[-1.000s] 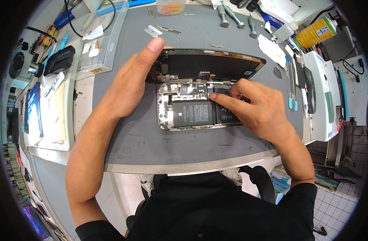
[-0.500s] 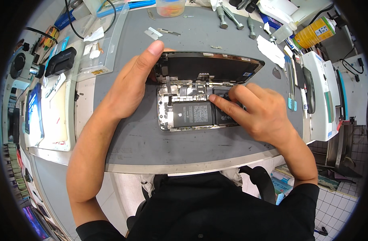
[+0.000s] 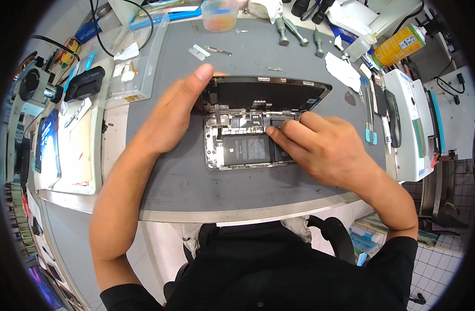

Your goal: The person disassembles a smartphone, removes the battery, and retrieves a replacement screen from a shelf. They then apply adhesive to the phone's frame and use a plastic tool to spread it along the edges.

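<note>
I see the opened smartphone (image 3: pixel 248 150) lying mid-mat (image 3: pixel 196 192), its screen panel (image 3: pixel 263 94) propped up behind. My left hand (image 3: pixel 170 116), fingers flat and together, braces that panel; my right hand (image 3: pixel 325 150) pinches narrow at the internals. Screwdrivers (image 3: pixel 294 31) and a yellow spray can (image 3: pixel 398 45) stand well clear.

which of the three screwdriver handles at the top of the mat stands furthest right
The grey screwdriver handle nearest the white bottle; the other two lie left of it, close together.
</note>
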`<state>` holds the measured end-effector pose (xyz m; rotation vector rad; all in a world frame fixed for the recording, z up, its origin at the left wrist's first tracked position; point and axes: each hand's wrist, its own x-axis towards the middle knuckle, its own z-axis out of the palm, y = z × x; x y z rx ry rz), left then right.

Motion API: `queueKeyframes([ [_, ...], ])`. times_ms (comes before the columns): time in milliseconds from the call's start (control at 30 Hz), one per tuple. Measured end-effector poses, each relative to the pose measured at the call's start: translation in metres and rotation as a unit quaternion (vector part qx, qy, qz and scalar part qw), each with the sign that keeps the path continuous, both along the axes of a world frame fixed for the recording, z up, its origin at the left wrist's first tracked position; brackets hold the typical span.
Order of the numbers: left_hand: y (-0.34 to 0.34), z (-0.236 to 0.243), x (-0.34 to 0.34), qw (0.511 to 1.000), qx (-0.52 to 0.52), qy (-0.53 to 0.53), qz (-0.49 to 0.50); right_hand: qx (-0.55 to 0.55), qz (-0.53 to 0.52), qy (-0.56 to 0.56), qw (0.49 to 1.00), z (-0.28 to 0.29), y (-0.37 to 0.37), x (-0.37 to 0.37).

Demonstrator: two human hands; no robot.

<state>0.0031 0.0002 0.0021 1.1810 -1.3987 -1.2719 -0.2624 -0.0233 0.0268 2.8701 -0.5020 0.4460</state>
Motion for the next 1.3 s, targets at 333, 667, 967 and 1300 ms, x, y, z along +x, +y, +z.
queueKeyframes([
  [333, -0.001, 0.003, 0.012, 0.984, -0.085, -0.115, -0.104, -0.005, -0.129, -0.287, 0.949, 0.009, 0.004, -0.035],
  [667, 0.018, 0.014, 0.007, 0.944, -0.179, -0.233, -0.152, 0.009, -0.143, -0.266, 0.953, -0.015, 0.024, -0.040],
  [967, 0.042, -0.007, -0.002, 0.882, -0.285, -0.364, -0.095, 0.052, -0.134, -0.226, 0.963, -0.042, 0.042, -0.049],
  [1300, 0.049, -0.009, -0.010, 0.868, -0.305, -0.391, -0.039, 0.096, -0.135, -0.250, 0.954, -0.045, 0.038, -0.054],
])
